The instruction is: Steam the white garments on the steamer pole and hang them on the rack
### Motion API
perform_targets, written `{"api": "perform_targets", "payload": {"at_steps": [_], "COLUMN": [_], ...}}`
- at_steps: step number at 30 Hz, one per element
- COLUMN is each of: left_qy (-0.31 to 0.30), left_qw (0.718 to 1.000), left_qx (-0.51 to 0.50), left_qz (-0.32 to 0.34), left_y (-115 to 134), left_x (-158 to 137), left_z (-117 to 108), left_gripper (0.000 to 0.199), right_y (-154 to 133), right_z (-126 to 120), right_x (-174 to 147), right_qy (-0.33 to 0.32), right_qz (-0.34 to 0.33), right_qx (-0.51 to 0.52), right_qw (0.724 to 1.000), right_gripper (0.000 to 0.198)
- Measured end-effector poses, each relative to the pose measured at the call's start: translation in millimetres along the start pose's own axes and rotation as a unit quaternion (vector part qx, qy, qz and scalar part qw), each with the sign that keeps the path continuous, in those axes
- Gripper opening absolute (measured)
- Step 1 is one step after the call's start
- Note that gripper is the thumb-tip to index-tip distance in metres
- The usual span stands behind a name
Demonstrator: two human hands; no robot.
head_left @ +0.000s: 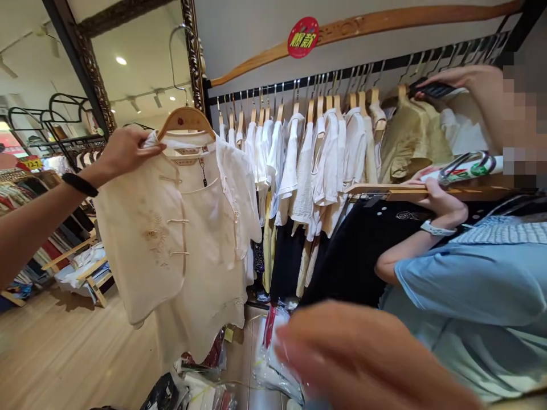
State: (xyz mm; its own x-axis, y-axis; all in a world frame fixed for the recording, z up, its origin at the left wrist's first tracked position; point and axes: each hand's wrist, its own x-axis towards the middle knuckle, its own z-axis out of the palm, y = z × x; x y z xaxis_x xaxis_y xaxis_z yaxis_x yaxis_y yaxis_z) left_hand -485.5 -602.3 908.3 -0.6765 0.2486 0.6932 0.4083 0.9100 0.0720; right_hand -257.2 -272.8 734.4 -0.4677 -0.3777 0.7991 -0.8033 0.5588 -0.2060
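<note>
My left hand point(128, 149) pinches the shoulder of a cream blouse point(141, 256), close to the end of a wooden hanger point(187, 118). The blouse hangs open at the front, with knotted cord fastenings and floral embroidery. Beneath it shows a matching cream inner top point(209, 228) with a small dark tag. Above, the hanger's metal hook stands free of the clothes rail. My right hand point(354, 353) is large and blurred at the lower front, apart from the blouse. Its finger shape is smeared, and nothing can be made out in it.
White and beige garments point(299, 159) hang along a black rail point(273, 88). At right, another person in a blue top point(470, 279) holds a wooden hanger with black trousers point(354, 245) and reaches to the rail. Plastic-wrapped packets point(277, 364) lie on the floor. A framed mirror point(145, 62) stands behind.
</note>
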Motion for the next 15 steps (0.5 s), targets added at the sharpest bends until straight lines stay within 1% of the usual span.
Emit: {"api": "perform_targets", "payload": {"at_steps": [1,2,3,5,6,8,11,13,15], "left_qy": [0.007,0.013,0.01,0.001,-0.008,-0.03,-0.052,-0.039,-0.021], "left_qw": [1.0,1.0,0.999,0.999,0.999,0.998,0.995,0.993,0.991], "left_qx": [-0.002,-0.004,-0.011,-0.029,-0.038,-0.058,-0.091,-0.111,-0.122], "left_qz": [0.013,0.025,0.031,0.032,0.029,0.02,-0.006,-0.03,-0.052], "left_y": [2.3,5.2,8.8,17.7,22.9,34.7,55.5,71.4,87.7], "left_x": [1.0,1.8,2.3,2.1,1.4,-1.5,-8.1,-12.2,-14.7], "left_z": [2.1,4.5,7.4,15.5,21.1,35.2,60.0,75.3,88.1], "left_gripper": [0.043,0.045,0.046,0.045,0.044,0.041,0.038,0.033,0.028], "right_y": [14.3,29.8,46.0,77.1,90.5,110.6,127.9,137.7,150.0], "right_z": [2.0,5.3,9.2,15.6,17.4,17.6,15.0,17.2,25.3], "right_x": [13.1,26.0,38.3,60.9,71.8,95.3,139.8,174.9,209.8], "right_qy": [0.025,0.054,0.081,0.112,0.119,0.115,0.087,0.073,0.059], "right_qz": [0.018,0.065,0.126,0.223,0.252,0.277,0.277,0.278,0.285], "right_qx": [0.015,0.025,0.042,0.12,0.162,0.221,0.258,0.253,0.234], "right_qw": [0.999,0.996,0.988,0.961,0.947,0.928,0.921,0.924,0.928], "right_gripper": [0.03,0.028,0.026,0.024,0.025,0.028,0.03,0.036,0.048]}}
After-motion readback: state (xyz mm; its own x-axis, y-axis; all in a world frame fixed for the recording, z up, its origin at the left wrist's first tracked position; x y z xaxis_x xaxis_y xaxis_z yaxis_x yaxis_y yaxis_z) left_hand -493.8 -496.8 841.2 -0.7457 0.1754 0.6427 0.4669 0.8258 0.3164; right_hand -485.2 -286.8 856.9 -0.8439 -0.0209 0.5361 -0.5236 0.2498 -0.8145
